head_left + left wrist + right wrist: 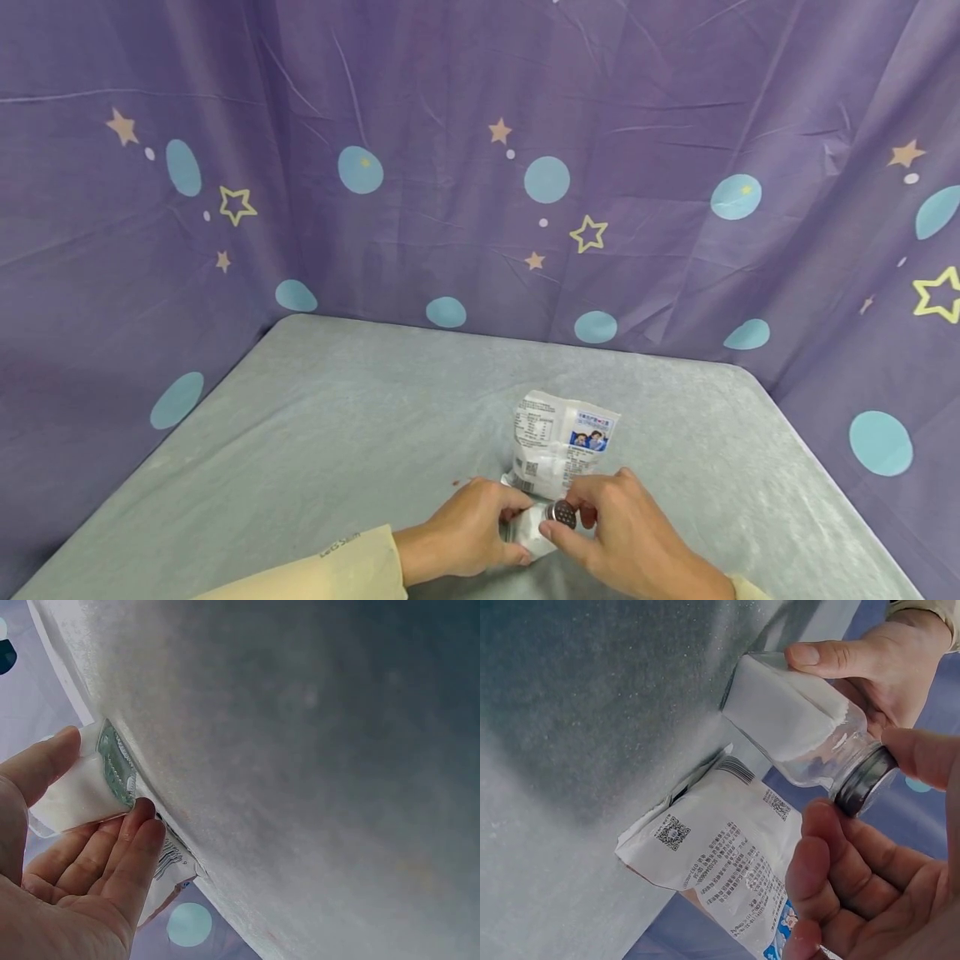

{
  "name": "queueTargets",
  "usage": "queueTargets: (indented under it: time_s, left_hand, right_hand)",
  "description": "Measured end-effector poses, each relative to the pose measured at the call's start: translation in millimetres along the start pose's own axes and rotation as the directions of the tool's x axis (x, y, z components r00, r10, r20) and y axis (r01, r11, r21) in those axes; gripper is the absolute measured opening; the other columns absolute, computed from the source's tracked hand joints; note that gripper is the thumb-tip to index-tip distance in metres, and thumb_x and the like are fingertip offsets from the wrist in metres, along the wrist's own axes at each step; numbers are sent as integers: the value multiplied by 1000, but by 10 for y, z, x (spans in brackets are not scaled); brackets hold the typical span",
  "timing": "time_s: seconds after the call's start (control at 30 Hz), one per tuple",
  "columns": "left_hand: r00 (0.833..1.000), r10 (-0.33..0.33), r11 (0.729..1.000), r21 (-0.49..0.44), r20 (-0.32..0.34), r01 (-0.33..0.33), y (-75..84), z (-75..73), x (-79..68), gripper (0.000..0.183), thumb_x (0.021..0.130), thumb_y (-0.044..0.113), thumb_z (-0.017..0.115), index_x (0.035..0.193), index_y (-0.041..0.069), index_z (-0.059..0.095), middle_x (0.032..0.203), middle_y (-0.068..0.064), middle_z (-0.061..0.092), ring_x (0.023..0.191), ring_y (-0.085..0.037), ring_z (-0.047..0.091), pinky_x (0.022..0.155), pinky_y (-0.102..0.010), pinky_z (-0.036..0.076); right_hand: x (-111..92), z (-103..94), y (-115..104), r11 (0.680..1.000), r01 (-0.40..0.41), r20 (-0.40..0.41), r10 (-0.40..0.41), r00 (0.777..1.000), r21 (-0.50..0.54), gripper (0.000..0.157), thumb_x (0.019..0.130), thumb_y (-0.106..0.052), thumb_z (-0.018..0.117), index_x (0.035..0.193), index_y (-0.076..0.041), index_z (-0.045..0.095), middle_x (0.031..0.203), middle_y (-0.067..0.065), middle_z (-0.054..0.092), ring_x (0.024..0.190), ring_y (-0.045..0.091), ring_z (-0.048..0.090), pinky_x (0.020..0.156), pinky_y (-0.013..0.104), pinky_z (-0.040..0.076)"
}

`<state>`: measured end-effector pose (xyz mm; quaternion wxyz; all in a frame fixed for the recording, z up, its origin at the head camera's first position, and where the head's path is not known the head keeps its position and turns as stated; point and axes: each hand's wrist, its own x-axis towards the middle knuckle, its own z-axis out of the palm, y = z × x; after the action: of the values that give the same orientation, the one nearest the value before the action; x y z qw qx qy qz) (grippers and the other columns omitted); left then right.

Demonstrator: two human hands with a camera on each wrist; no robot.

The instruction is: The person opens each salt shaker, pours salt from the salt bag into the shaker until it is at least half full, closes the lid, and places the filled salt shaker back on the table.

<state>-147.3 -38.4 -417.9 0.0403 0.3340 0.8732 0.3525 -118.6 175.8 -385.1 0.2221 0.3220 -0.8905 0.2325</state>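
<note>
A clear glass shaker jar (787,712), mostly filled with white powder, is held tilted low over the table. My left hand (472,529) grips its body between thumb and fingers. On its mouth sits a dark metal cap (862,780), whose top shows several holes in the head view. My right hand (626,525) pinches this cap between thumb and fingers. Just behind the jar stands a white printed bag (551,446) with barcodes and a blue picture panel.
A grey cloth covers the table (337,425). Purple curtains (450,100) with stars and blue dots hang along the back and both sides. A small reddish speck (455,482) lies left of the bag.
</note>
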Motion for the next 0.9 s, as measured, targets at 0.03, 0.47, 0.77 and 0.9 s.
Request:
queueTargets:
  time_s: [0.03,0.47,0.77,0.9]
  left_hand:
    - [1000,0,1000,0,0,0,0,-2,1,28,64,23,88,83,29,70,65,19,57,60,2,50,54,-16,39]
    - [1000,15,1000,17,-3,-15,-3,-1,4,29,64,24,88,87,30,71,66,20,57,61,2,50,56,-17,38]
    - [1000,2,1000,20,6,-2,7,-13,6,31,64,25,88,90,31,71,67,20,58,63,3,52,59,-18,38]
    - [1000,-7,1000,10,9,6,-3,-10,7,30,64,25,88,89,31,71,67,20,58,63,3,52,60,-18,38]
  right_hand:
    - [-2,2,0,1000,-8,0,8,1000,7,30,74,-42,80,65,-35,52,55,-21,42,48,-9,33,44,6,25]
    - [-6,-41,-8,998,-17,-1,17,1000,-59,30,72,-56,76,81,-31,63,64,-25,44,55,-7,37,55,16,30]
    - [-20,-88,5,998,25,40,-23,999,-58,36,65,-33,84,95,-30,64,79,-28,51,67,-3,44,65,18,32]
    - [-15,-88,18,998,47,52,-46,998,-33,35,65,-28,84,93,-32,64,78,-28,51,67,-3,45,64,16,31]
